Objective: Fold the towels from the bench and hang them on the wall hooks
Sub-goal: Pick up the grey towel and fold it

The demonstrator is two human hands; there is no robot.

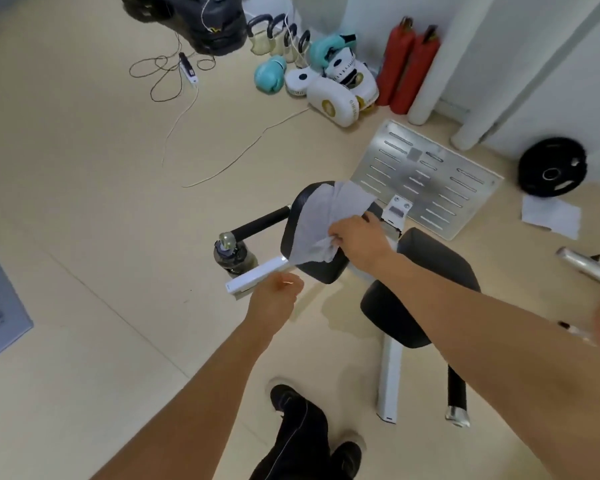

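A grey towel [321,220] lies draped over the black padded back of a gym bench [426,271] in the middle of the view. My right hand [359,239] pinches the towel's near bunched edge. My left hand [276,297] hovers lower left of the pad with fingers curled, close to the white frame bar, and holds nothing that I can see. No wall hooks are in view.
A perforated metal footplate [426,174] stands behind the bench, and a black weight plate [551,171] leans by the wall. Boxing gloves [271,74], pads, kettlebells, two red extinguishers [406,64] and loose cables [174,74] lie on the beige floor. A water bottle [231,256] stands left of the bench.
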